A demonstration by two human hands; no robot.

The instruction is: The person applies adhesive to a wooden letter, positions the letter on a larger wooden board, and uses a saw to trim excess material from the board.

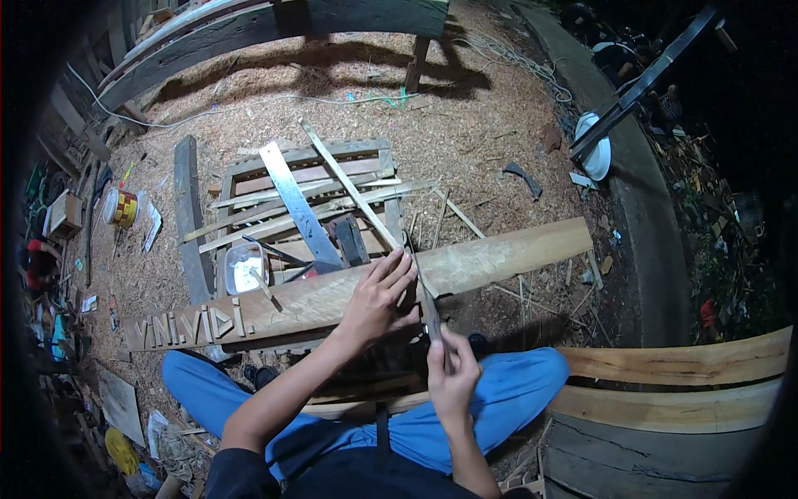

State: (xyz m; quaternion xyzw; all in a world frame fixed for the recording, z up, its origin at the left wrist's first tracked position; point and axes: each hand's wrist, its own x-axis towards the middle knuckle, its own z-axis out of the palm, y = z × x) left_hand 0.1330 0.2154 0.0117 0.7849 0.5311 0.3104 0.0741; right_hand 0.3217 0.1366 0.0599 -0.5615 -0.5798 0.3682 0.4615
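A long wooden plank (pixel 490 256) lies crosswise in front of me, with raised letters made of wood strips (pixel 195 324) near its left end. My left hand (pixel 378 295) rests over the plank, its fingers closed on a thin pale wood strip (pixel 349 185) that slants away from me. My right hand (pixel 453 374) is wrapped round the handle of a long, narrow, dark-bladed tool (pixel 430 314). Its blade runs up beside my left fingers, close to the strip's near end; whether it touches the strip is hard to see. The kind of blade cannot be made out.
Beyond the plank, a slatted wooden frame (pixel 241 166) carries loose strips, a steel ruler-like plate (pixel 291 195), a dark block (pixel 349 241) and a clear tub of white stuff (pixel 247 268). A bench (pixel 349 18) stands behind. Boards (pixel 673 366) lie at right; shavings cover the ground.
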